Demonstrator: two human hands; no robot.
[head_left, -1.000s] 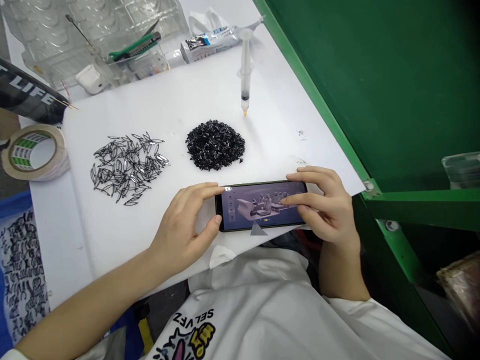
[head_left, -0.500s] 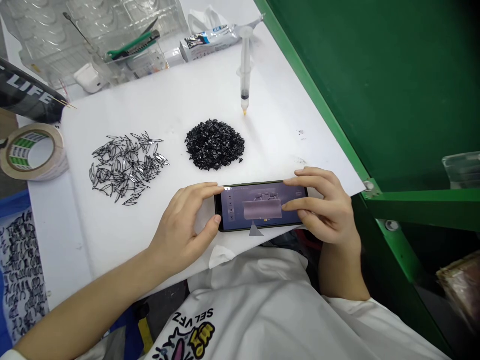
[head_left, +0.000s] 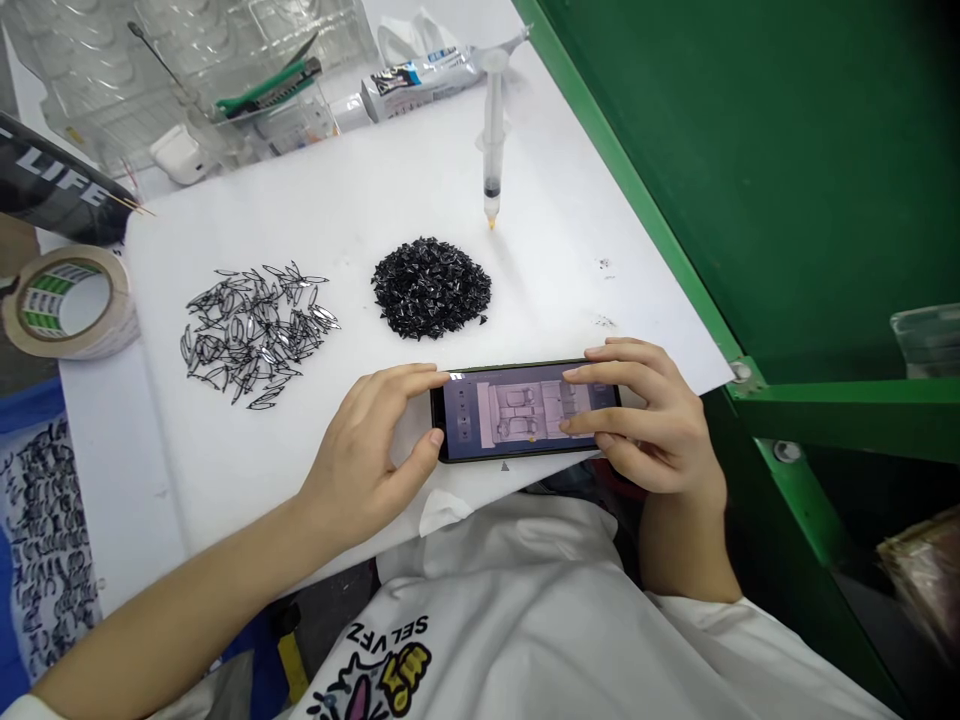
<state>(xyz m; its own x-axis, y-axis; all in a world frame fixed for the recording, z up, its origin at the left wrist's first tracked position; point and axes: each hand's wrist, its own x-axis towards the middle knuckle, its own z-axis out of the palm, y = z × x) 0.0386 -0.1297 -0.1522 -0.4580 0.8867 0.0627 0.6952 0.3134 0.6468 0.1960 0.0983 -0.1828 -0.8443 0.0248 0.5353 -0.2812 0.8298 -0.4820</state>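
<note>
A black smartphone (head_left: 514, 415) lies sideways near the front edge of the white board, its screen lit with a pale drawing of what looks like a car interior from above. My left hand (head_left: 375, 440) grips its left end, thumb on the lower corner and index finger along the upper one. Over the right part of the screen, my right hand (head_left: 652, 415) has its fingers apart, two fingertips on the glass and the thumb at the lower edge. Just beyond the phone is a heap of small black pointed pieces (head_left: 431, 288). To its left, thin black oval loops (head_left: 259, 335) lie scattered.
A syringe (head_left: 493, 150) with a yellowish tip stands beyond the heap. Behind it lie a glue tube (head_left: 420, 82), a green-handled cutter (head_left: 270, 88) and clear plastic trays (head_left: 82, 60). Left are a tape roll (head_left: 71, 302) and a black cylinder (head_left: 56, 180). A green metal frame (head_left: 637, 210) borders the right.
The picture on the phone has turned and grown, from a small side-like shape to a wider top view. My right fingers have shifted slightly on the screen; my left hand keeps its grip.
</note>
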